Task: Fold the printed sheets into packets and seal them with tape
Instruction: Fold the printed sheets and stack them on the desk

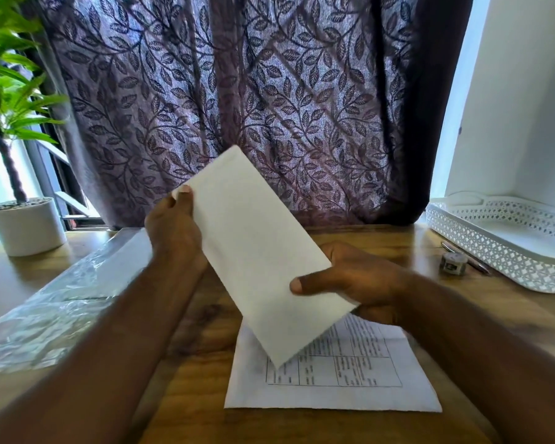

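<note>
A folded white packet [257, 251] is lifted above the wooden table [189, 363], tilted with one end up toward the curtain. My left hand [173, 232] grips its upper left edge, thumb on the front. My right hand [356, 280] holds its lower right side, thumb pressed on the front and fingers behind. A printed sheet [334, 376] with a table grid lies flat on the table under the packet. A small tape roll [453, 263] sits on the table at the right.
A clear plastic sleeve with white paper [61, 302] lies at the left. A white perforated tray [507, 241] stands at the right, with a pen [476, 263] beside it. A potted plant [23, 222] is at the back left, and a patterned curtain [237, 91] hangs behind.
</note>
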### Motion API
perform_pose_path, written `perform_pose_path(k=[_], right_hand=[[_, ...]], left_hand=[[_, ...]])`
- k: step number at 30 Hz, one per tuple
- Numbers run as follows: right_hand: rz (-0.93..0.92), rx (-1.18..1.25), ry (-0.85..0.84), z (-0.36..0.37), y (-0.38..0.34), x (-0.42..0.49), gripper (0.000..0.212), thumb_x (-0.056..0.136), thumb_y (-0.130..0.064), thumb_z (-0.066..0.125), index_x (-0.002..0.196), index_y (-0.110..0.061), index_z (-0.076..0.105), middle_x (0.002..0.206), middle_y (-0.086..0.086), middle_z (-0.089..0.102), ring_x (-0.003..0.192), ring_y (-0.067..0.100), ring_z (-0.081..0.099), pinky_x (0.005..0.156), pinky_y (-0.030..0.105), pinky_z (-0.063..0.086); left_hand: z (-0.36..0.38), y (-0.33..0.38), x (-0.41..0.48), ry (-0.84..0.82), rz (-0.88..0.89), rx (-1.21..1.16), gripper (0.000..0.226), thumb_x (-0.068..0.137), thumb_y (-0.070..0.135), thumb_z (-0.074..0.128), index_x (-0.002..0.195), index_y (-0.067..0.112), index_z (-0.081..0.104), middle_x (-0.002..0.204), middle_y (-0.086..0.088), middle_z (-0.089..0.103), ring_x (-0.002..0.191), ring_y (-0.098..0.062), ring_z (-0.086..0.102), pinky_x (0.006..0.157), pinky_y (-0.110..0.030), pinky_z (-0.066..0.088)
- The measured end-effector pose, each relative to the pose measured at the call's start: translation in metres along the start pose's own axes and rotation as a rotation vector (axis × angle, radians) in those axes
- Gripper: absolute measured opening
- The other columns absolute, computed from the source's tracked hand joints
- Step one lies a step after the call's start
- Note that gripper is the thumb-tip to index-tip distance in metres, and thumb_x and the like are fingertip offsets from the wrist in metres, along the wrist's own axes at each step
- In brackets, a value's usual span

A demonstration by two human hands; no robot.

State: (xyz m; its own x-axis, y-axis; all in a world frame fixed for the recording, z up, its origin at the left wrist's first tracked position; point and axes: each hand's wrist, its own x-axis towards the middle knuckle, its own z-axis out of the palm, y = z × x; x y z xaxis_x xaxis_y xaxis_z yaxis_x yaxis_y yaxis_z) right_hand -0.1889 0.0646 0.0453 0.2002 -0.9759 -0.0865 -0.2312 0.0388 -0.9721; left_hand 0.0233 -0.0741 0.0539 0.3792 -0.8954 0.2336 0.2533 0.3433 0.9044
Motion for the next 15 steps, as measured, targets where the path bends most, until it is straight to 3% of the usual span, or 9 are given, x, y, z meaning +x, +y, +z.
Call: perform_pose_path(k=[3,5,7,9,11,12,15], right_hand=[[-0.161,-0.309,0.204,-0.008,-0.009,-0.006,0.016,0.091,-0.012,0.070,0.107,-0.010,0.075,0.097,0.009,0.079,0.089,0.024,0.076,0.081,0.038,0.060],[-0.274,-0.589,0.389,-0.022,-0.009,-0.006,0.013,0.094,-0.015,0.068,0.101,-0.010,0.077,0.089,0.007,0.079,0.081,0.024,0.075,0.076,0.042,0.060],[-0.399,-0.876,0.535,-0.034,-0.004,-0.006,0.022,0.096,-0.011,0.061,0.111,-0.017,0.077,0.094,0.006,0.078,0.085,0.022,0.074,0.075,0.038,0.060],[-0.473,-1.074,0.503,-0.043,0.003,-0.008,0.046,0.096,-0.003,0.056,0.137,-0.023,0.062,0.131,0.003,0.068,0.116,0.013,0.064,0.097,0.029,0.051],[-0.446,-1.274,0.386,-0.048,0.016,-0.013,0.066,0.094,-0.001,0.058,0.153,-0.026,0.039,0.159,-0.005,0.033,0.143,0.013,0.040,0.118,0.035,0.034],[-0.436,-1.406,0.362,-0.050,0.024,-0.017,0.076,0.090,-0.001,0.062,0.156,-0.028,0.033,0.162,-0.006,0.024,0.146,0.015,0.037,0.119,0.039,0.031],[-0.456,-1.698,0.319,-0.046,0.044,-0.032,0.092,0.067,0.001,0.074,0.150,-0.025,0.043,0.156,0.003,0.042,0.137,0.024,0.050,0.108,0.046,0.037]], left_hand=[[-0.005,0.004,0.007,-0.177,-0.079,-0.279,0.020,0.097,0.029,0.063,0.083,0.016,0.071,0.083,-0.007,0.066,0.070,-0.021,0.059,0.073,-0.043,0.051],[-0.006,0.002,0.006,-0.339,-0.151,-0.258,0.013,0.100,0.025,0.057,0.095,0.017,0.066,0.073,-0.001,0.060,0.062,-0.015,0.054,0.065,-0.040,0.044],[-0.010,-0.002,0.004,-0.481,-0.306,-0.171,0.011,0.100,0.018,0.052,0.100,0.012,0.062,0.073,-0.003,0.057,0.063,-0.015,0.054,0.063,-0.034,0.044],[-0.017,-0.004,0.000,-0.591,-0.497,-0.128,0.015,0.094,0.014,0.051,0.087,0.013,0.064,0.077,-0.007,0.059,0.066,-0.017,0.058,0.058,-0.031,0.052],[-0.024,-0.004,-0.002,-0.685,-0.627,-0.050,0.016,0.091,0.011,0.051,0.082,0.012,0.064,0.079,-0.012,0.066,0.064,-0.021,0.067,0.051,-0.029,0.057],[-0.027,-0.005,-0.002,-0.725,-0.654,0.014,0.018,0.092,0.006,0.048,0.084,0.011,0.064,0.082,-0.015,0.068,0.063,-0.024,0.070,0.051,-0.031,0.059],[-0.036,-0.011,0.004,-0.806,-0.649,0.133,0.033,0.089,-0.004,0.032,0.090,0.002,0.065,0.094,-0.023,0.069,0.068,-0.030,0.073,0.049,-0.032,0.060]])
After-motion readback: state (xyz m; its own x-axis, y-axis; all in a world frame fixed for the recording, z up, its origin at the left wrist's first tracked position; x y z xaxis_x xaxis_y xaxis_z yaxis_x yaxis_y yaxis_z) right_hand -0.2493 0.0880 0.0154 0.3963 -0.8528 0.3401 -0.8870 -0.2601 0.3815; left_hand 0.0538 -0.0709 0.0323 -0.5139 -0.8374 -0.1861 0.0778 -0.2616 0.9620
